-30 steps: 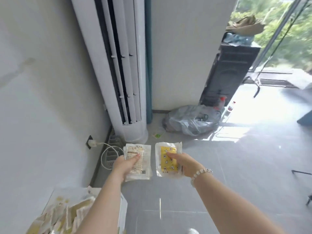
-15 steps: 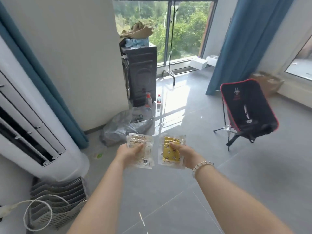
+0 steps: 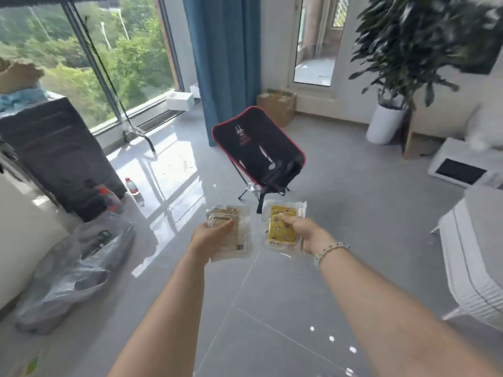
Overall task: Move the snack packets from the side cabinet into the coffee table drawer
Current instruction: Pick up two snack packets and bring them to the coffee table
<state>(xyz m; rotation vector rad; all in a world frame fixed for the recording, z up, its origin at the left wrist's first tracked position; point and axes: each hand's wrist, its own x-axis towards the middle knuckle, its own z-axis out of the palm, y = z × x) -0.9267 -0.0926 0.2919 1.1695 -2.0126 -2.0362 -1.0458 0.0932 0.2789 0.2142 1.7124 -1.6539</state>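
- Snack packets: two, held side by side in the air over the grey floor (image 3: 272, 308), in front of the folding chair (image 3: 255, 148).
- Left hand (image 3: 209, 238): thumb and fingers pinch the clear brown packet (image 3: 239, 235) by its left edge.
- Right hand (image 3: 302, 229): thumb and fingers grip the yellow packet (image 3: 280, 229) by its right side; beaded bracelet (image 3: 330, 248) at the wrist.
- Grey plastic bag (image 3: 70, 273): on the floor, left of the chair.
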